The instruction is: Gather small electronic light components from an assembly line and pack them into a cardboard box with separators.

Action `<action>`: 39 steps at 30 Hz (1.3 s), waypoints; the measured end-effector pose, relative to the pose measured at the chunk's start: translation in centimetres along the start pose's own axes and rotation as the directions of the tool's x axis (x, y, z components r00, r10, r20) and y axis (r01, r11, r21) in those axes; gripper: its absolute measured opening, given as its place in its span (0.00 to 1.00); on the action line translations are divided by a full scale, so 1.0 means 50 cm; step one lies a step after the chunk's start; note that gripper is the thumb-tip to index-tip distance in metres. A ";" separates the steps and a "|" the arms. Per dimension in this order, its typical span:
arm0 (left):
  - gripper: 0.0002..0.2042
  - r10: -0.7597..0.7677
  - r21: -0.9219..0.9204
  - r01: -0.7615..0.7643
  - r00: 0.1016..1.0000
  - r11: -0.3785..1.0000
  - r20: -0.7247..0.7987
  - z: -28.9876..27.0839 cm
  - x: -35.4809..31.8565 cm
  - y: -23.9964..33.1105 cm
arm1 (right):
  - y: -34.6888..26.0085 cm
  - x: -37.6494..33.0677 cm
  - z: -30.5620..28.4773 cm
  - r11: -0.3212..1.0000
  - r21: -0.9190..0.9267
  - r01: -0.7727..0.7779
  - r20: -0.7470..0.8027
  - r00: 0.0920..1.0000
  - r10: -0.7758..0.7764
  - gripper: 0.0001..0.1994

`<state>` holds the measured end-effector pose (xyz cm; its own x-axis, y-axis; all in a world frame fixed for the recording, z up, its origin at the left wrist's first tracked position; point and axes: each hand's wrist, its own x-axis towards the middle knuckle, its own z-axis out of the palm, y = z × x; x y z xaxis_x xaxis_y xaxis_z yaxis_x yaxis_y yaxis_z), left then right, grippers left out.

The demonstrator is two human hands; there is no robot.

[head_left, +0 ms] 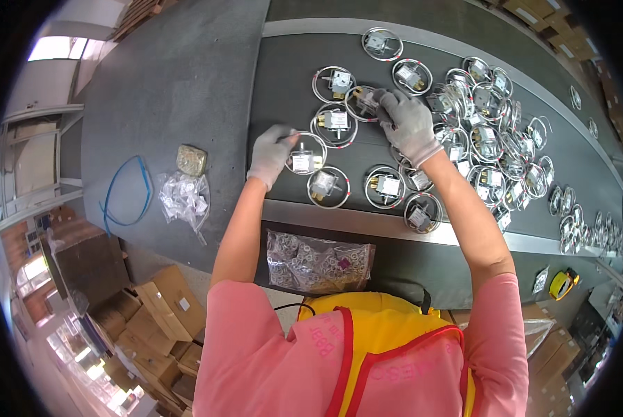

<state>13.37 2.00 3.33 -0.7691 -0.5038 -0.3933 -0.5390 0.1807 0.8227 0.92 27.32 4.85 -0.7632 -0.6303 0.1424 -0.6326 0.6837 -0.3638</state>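
Small metal switch units, each ringed by a coil of thin wire, lie in rows on a dark conveyor belt [283, 83]. My left hand [271, 154], in a grey glove, pinches the wire ring of one coiled unit [306, 154] at the belt's near left. My right hand [410, 125], also gloved, reaches farther out, its fingertips closed on another coiled unit [363, 101]. More single units [329, 186] lie between and below my hands. A dense tangle of the same units [488, 139] is heaped just right of my right hand.
A clear bag of small metal rings [318, 256] sits below the belt's metal edge [367, 224]. On the grey table at left [172, 83] are a bag of white parts [183, 196], a brass-coloured block [191, 160] and a blue wire loop [127, 193]. Cardboard boxes [165, 306] stand on the floor.
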 end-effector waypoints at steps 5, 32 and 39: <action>0.09 0.008 0.207 -0.134 0.857 0.969 0.515 -0.010 0.070 0.030 | 0.011 0.028 0.095 0.961 -0.186 0.203 0.015 0.979 -0.203 0.23; 0.10 0.822 0.588 -0.809 0.352 0.027 0.447 -0.036 -0.016 -0.028 | -0.062 0.033 0.082 0.947 -0.319 0.035 -0.096 0.993 -0.069 0.30; 0.10 0.843 0.625 -0.750 0.466 0.216 0.268 -0.068 -0.032 -0.045 | -0.016 0.031 0.051 0.994 -0.052 -0.091 -0.141 0.986 0.083 0.30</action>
<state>16.99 -0.48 3.49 -0.9050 0.1439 0.4002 0.2461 0.9447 0.2167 0.58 24.83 3.02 -0.8241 -0.5130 0.2403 -0.5663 0.7564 -0.3272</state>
